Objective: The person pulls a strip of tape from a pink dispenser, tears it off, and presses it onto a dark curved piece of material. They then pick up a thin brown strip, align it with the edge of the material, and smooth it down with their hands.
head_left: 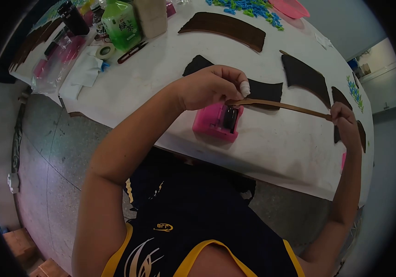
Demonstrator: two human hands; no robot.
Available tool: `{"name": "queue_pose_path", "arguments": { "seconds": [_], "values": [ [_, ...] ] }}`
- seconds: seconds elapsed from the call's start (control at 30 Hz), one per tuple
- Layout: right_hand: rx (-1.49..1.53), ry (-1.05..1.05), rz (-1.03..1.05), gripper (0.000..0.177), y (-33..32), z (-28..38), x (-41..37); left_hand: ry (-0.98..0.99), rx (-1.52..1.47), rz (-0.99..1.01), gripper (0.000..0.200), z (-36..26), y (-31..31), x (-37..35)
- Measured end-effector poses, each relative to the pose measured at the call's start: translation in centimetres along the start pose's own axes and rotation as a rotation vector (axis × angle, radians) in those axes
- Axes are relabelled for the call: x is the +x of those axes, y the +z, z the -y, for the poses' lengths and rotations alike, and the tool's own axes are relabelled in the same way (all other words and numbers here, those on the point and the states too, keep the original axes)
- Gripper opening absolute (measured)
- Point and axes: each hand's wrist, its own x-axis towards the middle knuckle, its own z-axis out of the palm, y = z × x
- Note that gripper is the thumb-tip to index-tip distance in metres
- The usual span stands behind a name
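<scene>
A long narrow brown strip (290,107), looking like leather, is stretched between my two hands above the white table. My left hand (211,87) pinches its left end, with white wrapping on one fingertip. Right under that hand sits a pink box (207,123) with a glossy black roller (230,117) in its opening, and the strip's end is close over it. My right hand (345,121) grips the other end of the strip, fingers closed. Behind the strip lies a dark curved piece (267,92), partly hidden by my left hand and the strip.
Dark curved pieces (304,76) and a brown one (223,27) lie on the white-covered table (271,157). Blue and green clips (248,7) are heaped near a pink basin (292,7). At the back left stand a green bottle (120,25), a tape roll (105,51) and tweezers (132,52).
</scene>
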Motion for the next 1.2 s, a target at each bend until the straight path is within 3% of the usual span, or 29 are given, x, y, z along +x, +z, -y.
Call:
{"name": "queue_pose_path", "arguments": {
  "seconds": [0.07,0.13,0.2,0.4,0.53,0.77,0.87,0.93,0.97,1.03,1.07,1.13,1.2],
  "values": [
    [0.327,-0.012,0.018,0.009,1.5,-1.4,0.1,0.023,-0.067,-0.006,0.017,-0.1,-0.6,-0.3],
    [0.434,0.0,0.043,0.012,2.7,-1.6,0.0,0.016,-0.139,-0.045,0.016,-0.5,-1.4,-1.0],
    [0.8,-0.001,0.08,0.015,4.6,-1.4,-0.1,0.025,-0.162,-0.042,0.016,-0.9,-2.1,-1.8],
    [1.211,-0.16,0.039,0.03,9.2,-0.9,0.4,0.057,-0.265,-0.109,0.016,-1.2,-4.3,-3.1],
    [1.248,-0.259,-0.061,0.028,11.5,-2.2,2.2,0.097,-0.339,-0.099,0.017,-0.8,-6.5,-3.0],
    [1.225,-0.223,-0.335,0.019,14.7,-1.4,7.0,0.222,-0.487,-0.04,0.013,-0.7,-9.2,-1.8],
    [1.172,-0.19,-0.4,0.017,15.3,-0.5,9.2,0.361,-0.644,-0.185,0.013,-0.2,-9.9,-0.7],
    [1.134,-0.164,-0.428,0.016,15.7,0.0,10.5,0.471,-0.849,-0.492,0.017,0.0,-10.0,0.5],
    [1.102,-0.16,-0.439,0.015,15.9,0.2,11.2,0.475,-0.845,-0.486,0.017,0.1,-10.2,1.2],
    [1.069,-0.157,-0.444,0.014,16.3,0.7,12.6,0.54,-0.826,-0.85,0.02,0.1,-9.8,2.7],
    [1.019,-0.152,-0.45,0.012,16.5,0.9,13.3,0.544,-0.826,-0.852,0.02,0.1,-10.0,3.4],
    [0.969,-0.143,-0.442,0.01,16.7,1.1,14.4,0.377,-0.713,-0.981,0.022,0.5,-11.1,4.9],
    [0.747,-0.131,-0.431,0.01,16.9,1.3,15.5,0.303,-0.682,-0.976,0.022,0.9,-12.0,6.3]
  ]
}}
